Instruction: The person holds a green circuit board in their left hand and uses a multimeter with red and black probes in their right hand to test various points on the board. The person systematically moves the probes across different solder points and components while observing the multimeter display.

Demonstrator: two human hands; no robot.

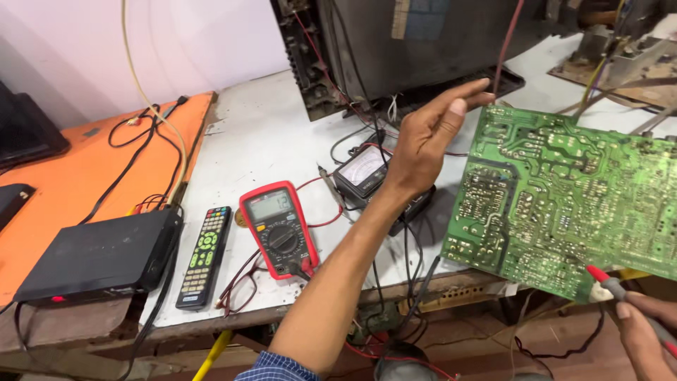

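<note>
So the green circuit board [564, 204] sat at about 3 o'clock in the head view, solder side up, tilted and hanging off the bench edge. The left hand [423, 144] was propping its left edge, fingers stretched out nearly flat and thumb spread, more a brace than a real grip; I couldn't tell whether anything was pinched behind the board. The right hand [645, 335], down at 5 o'clock, was curled closed around a red-tipped probe [605, 279], tip touching the board's lower edge.

Doing this well, I'd say: keep the board steady, set the tip on one solder pad only, and don't let it skid across the neighbouring joints, which looked tightly packed.

Textures: the board was glossy green with dull silver solder blobs and pale traces. The red multimeter [277, 229] at 7 o'clock had a rubbery-looking shell, grey screen and round dial. Beside it lay a slim black remote [204, 255] and a matte black box [99, 257]. The white benchtop [268, 134] looked scuffed and stained.
</note>
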